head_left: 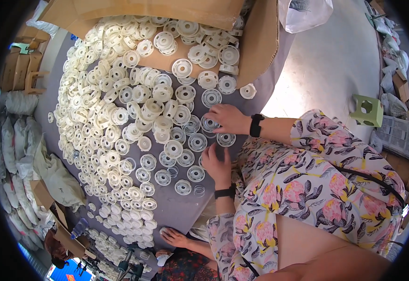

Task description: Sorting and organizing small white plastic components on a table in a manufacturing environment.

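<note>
A grey cloth [176, 210] spread on the floor carries a great heap of white plastic discs [111, 107], thick along its far and left sides and thinning to single pieces toward the near right edge; the left hand [217, 164] lies flat, fingers loosely spread, palm down near that right edge, touching the cloth beside a disc [196, 173] and holding nothing that can be seen; the right hand [228, 118] rests a little farther in, fingers curled over a clear disc [209, 123], though whether it grips it cannot be told; both wrists wear black bands, and the sleeves are a floral print; a cardboard box [260, 42] lies open at the far edge with discs spilling from it; a green stool [367, 110] stands on the bare floor well to the right; another person's hand [174, 238] rests at the near edge.
</note>
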Motion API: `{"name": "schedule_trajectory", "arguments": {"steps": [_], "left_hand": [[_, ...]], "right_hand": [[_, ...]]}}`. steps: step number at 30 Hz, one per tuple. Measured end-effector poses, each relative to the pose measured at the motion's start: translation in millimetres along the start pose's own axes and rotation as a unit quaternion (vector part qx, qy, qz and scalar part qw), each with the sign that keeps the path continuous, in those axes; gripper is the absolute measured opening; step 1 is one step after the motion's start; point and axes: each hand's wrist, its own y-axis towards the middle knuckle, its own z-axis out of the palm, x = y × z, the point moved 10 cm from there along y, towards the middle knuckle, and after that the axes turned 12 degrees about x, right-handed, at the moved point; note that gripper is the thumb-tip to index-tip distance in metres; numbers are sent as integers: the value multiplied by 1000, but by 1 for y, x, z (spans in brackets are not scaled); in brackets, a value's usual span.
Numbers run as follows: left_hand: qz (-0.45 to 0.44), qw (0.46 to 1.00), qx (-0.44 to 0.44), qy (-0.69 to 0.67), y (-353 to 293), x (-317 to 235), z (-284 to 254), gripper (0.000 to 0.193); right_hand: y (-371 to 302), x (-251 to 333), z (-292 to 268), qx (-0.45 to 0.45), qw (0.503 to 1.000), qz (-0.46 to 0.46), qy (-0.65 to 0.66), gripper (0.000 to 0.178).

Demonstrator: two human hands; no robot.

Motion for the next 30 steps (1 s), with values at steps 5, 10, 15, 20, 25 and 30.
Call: {"name": "schedule_trajectory", "arguments": {"steps": [5, 10, 15, 20, 25, 30], "left_hand": [[-14, 999, -40, -7, 7, 20, -18, 35], [38, 991, -123, 34, 80, 9, -57, 34], [11, 981, -33, 192, 115, 19, -51, 37], [-48, 985, -44, 158, 86, 55, -60, 35], [-107, 982, -74, 141, 71, 71, -75, 36], [-89, 980, -134, 119, 54, 59, -94, 35]], "right_hand": [[-6, -4, 2, 10, 1000, 5, 15, 56], [-14, -12, 0, -6, 994, 46, 95, 58], [-15, -7, 1, 1, 993, 50, 110, 54], [2, -10, -16, -40, 997, 17, 57, 47], [45, 24, -26, -81, 995, -17, -62, 49], [57, 32, -6, -12, 998, -16, -64, 56]]}}
